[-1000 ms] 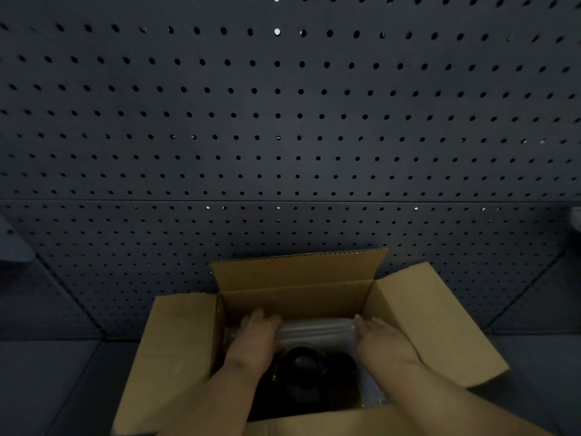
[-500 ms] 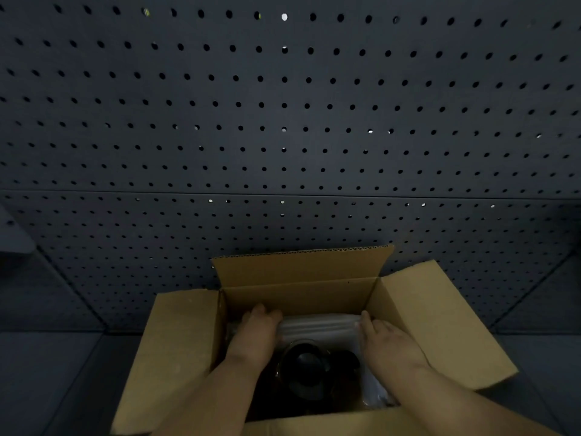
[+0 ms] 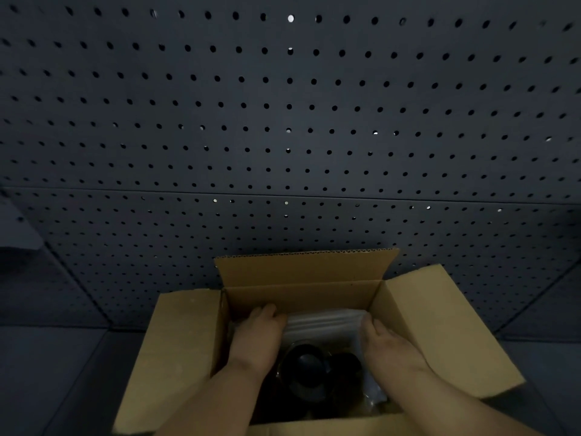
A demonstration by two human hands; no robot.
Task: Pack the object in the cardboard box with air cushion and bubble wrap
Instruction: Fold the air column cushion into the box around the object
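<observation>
Cardboard box (image 3: 424, 325): plain tan-brown, corrugated edge on rear flap. Air cushion (image 3: 327, 322): translucent white, ribbed. Object (image 3: 306, 372): glossy black. Pegboard (image 3: 283, 121): dark grey, regular hole grid.

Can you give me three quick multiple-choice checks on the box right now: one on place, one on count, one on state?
1. Where is the dark object?
A. inside the cardboard box
B. on the left flap
C. hung on the pegboard

2. How many hands are inside the box?
A. none
B. one
C. two

3. What state are the top flaps in?
A. folded shut
B. open
C. cut off

Answers: 1 A, it sits low between the walls, in front of the air cushion. 2 C, the left hand and right hand both reach in at the cushion's ends. 3 B, the flaps stand spread outward.
</observation>
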